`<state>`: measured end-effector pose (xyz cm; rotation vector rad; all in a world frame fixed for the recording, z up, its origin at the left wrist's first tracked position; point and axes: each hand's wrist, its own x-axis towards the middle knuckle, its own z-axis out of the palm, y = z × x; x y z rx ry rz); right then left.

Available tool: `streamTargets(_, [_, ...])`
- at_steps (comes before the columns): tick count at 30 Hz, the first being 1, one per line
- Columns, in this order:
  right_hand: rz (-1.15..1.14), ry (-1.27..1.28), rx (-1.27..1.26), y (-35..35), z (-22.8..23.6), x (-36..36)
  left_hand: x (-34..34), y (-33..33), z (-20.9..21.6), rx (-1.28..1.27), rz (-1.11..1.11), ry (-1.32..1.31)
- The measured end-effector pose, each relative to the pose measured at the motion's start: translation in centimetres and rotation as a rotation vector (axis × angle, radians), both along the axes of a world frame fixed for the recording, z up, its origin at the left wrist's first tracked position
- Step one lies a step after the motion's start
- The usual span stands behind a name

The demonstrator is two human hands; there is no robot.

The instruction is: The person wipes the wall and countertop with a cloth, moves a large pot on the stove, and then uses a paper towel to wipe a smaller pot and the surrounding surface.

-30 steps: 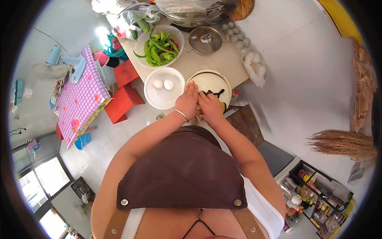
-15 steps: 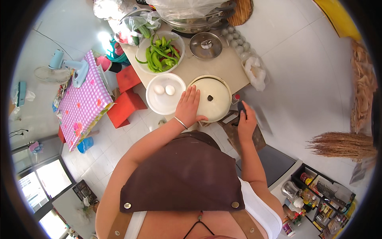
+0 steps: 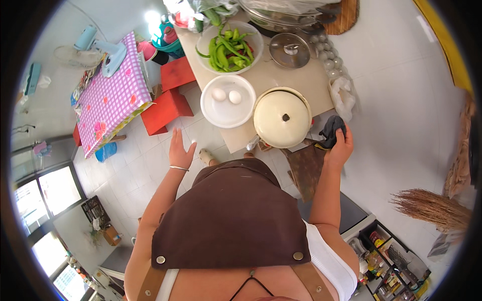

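A cream pot with a matching lid (image 3: 273, 125) and a small black knob stands at the near edge of the counter. My left hand (image 3: 181, 150) is off to its left, fingers stretched out, holding nothing above the floor. To the right of the pot, my right hand (image 3: 342, 148) grips a crumpled dark grey cloth (image 3: 332, 129). Two white eggs (image 3: 235, 97) lie in a white plastic bowl (image 3: 209, 114) beside the pot. Behind that bowl, a clear bowl (image 3: 257, 47) holds green peppers (image 3: 228, 52).
A glass lid (image 3: 289, 50) lies on the counter (image 3: 268, 78), with a plastic bag (image 3: 343, 99) at its right edge. Red stools (image 3: 163, 113) and a table with a checkered cloth (image 3: 110, 93) stand to the left. A brown wooden board (image 3: 306, 168) is below the pot's right side.
My left hand has left the pot lid and swung left, clear of the counter. My right hand has moved right with the cloth, now more visible. The view has shifted slightly.
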<state>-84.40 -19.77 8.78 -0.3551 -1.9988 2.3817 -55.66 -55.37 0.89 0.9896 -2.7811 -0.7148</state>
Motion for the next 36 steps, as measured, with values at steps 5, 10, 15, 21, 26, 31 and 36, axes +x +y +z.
streamTargets(5, [0.195, 0.079, -0.081, -8.5, 4.9, 4.2, 13.2, -3.3, -8.7, 0.202, 0.319, -0.415])
streamTargets(10, [0.578, -0.001, -0.148, -18.8, 6.0, 12.1, 29.3, -5.4, -13.7, 0.49, 0.761, -0.639])
streamTargets(15, [1.022, -0.349, -0.355, -30.7, 3.8, 20.1, 48.4, -5.9, -19.3, 0.654, 0.952, -0.577])
streamTargets(21, [1.102, -0.698, -0.505, -44.9, 3.2, 29.3, 52.9, -4.5, -19.2, 0.725, 1.137, -0.552])
streamTargets(26, [1.173, -0.731, -0.41, -53.3, 1.9, 33.8, 54.1, -9.1, -21.1, 0.779, 0.983, -0.479])
streamTargets(31, [1.175, -0.7, -0.191, -61.7, -2.5, 34.9, 52.2, -18.5, -18.4, 0.752, 1.08, -0.284])
streamTargets(36, [1.108, -0.793, -0.114, -72.4, -7.6, 36.8, 55.8, -26.8, -16.0, 0.684, 1.073, -0.181])
